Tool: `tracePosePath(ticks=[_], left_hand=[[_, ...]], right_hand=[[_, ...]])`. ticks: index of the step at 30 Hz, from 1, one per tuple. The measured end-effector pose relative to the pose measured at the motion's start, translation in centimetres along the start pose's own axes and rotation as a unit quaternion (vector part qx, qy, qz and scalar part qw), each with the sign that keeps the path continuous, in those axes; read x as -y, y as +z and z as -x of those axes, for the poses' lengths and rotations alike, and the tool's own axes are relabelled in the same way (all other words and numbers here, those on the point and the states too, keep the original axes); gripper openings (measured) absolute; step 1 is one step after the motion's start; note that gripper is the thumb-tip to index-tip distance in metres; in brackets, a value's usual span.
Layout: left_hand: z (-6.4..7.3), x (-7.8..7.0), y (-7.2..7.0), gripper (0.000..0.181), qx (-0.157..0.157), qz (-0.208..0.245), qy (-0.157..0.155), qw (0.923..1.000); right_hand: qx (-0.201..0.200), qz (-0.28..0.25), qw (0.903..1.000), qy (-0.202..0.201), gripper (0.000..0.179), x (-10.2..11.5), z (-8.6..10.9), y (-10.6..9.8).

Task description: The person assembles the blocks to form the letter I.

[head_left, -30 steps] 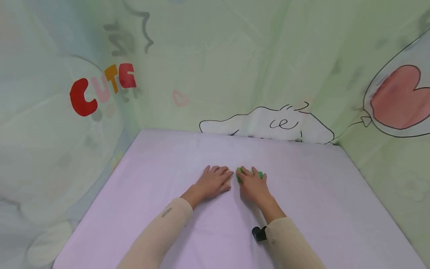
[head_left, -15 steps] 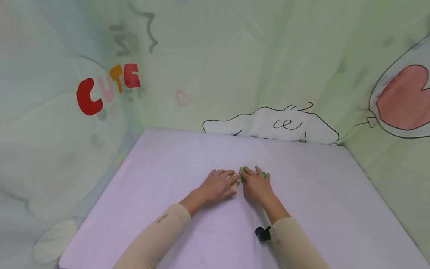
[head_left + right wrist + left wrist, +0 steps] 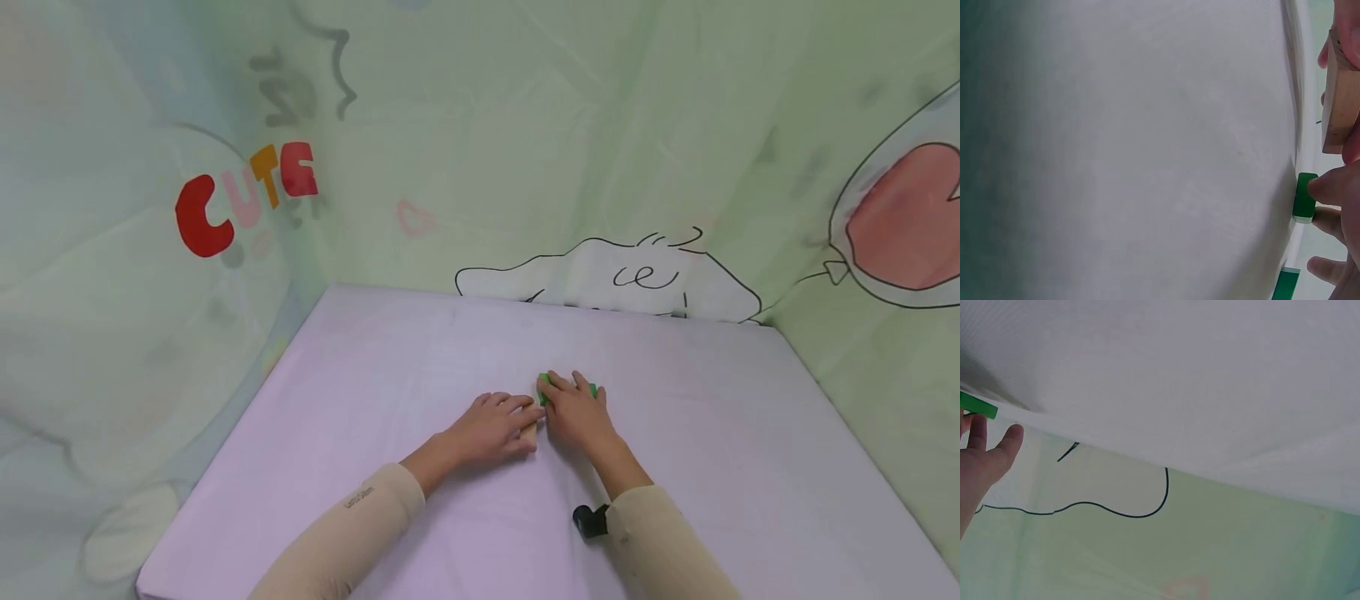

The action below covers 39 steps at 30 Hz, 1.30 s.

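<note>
My left hand [image 3: 495, 429] pinches a light wooden block [image 3: 529, 431] by its end, thumb on the near side and fingers on the far side. In the right wrist view, the wooden block [image 3: 1339, 103] shows a flat, pale grained face. Close to its right, my right hand [image 3: 579, 415] grips green block material [image 3: 544, 389] whose middle is hidden beneath it. In the right wrist view, a green piece [image 3: 1305, 197] lies under the fingertips, and a second green part [image 3: 1286, 285] shows lower down. A green block end [image 3: 979, 405] also appears beside fingers in the left wrist view.
The hands are over a table with a pale lilac cover [image 3: 420, 358]. Behind it stands a printed cloth wall [image 3: 480, 167] with a dog drawing and balloon. A black device [image 3: 589, 521] sits at the right sleeve [image 3: 663, 542].
My left hand has drawn the wooden block nearer to me and slightly right, closer to the right hand. My right hand stays on the green block material. The head view has shifted slightly.
</note>
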<state>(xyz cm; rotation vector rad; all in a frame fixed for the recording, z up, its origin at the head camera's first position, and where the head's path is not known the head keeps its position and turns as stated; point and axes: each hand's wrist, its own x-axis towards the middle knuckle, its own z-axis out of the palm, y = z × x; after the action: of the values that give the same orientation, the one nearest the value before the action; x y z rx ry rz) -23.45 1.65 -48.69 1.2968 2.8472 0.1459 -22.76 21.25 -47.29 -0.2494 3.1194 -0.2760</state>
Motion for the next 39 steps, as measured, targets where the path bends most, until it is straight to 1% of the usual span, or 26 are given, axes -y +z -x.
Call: tracePosePath(ticks=[3,10,18,26,32,39], left_hand=[[0.2,-0.2,-0.1,0.058,0.001,-0.002,0.002,1.0000],[0.6,-0.6,-0.4,0.056,0.004,0.005,0.014,0.9999],[0.9,-1.0,-0.1,0.055,0.008,0.009,0.030,0.9995],[0.9,-1.7,0.3,0.056,0.003,0.001,0.051,0.9987],[0.7,-2.4,0.0,0.056,-0.006,-0.021,0.052,0.9984],[0.2,-2.6,0.4,0.054,-0.020,-0.029,0.049,0.9982]], right_hand=[[-0.005,-0.006,1.0000,-0.002,0.046,0.0,0.1,-0.1],[0.002,-0.011,0.9999,0.001,0.047,0.0,0.1,-0.1],[0.002,0.001,1.0000,0.001,0.047,0.0,0.1,-0.2],[0.001,0.015,0.9999,-0.005,0.047,0.2,0.2,-0.4],[0.007,0.020,0.9997,-0.009,0.047,0.2,0.1,-0.4],[0.023,0.033,0.9992,-0.008,0.045,0.3,-0.2,-0.9]])
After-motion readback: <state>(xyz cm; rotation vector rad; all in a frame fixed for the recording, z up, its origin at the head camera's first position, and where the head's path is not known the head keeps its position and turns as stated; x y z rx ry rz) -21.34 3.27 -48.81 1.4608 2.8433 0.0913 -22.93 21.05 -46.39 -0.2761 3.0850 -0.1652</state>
